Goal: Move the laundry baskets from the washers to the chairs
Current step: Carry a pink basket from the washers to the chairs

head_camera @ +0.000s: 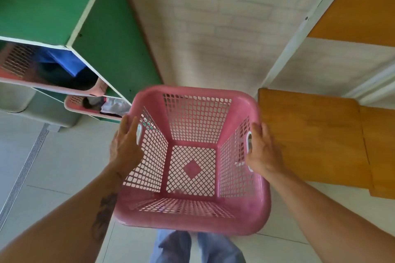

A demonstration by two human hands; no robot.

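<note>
While both hands carry it, the pink basket (192,215) hangs in the air in front of the person, above the jeans (177,247) and the pale tiled floor (53,166); it is empty, its lattice bottom and walls showing all round. The left hand (126,143) lies flat against the outside of the left wall, fingers mostly straight and reaching up beside the white handle slot; the right hand (264,151) presses the right wall in the same way, fingers extended along the rim beside the other slot; whether either thumb hooks into a slot I cannot tell. A dark tattoo (104,213) marks the left forearm, too blurred to read. Just right of the basket stands a chair (310,134) with an orange wooden seat, apart from the rim; a second orange seat (363,4) on a white frame shows further up. To the left, two more pink baskets (96,107) holding clothes, one with a blue cloth (64,62), sit on a pale washer (19,100) against a green cabinet (42,0); a metal drain (23,175) runs along the floor below.
</note>
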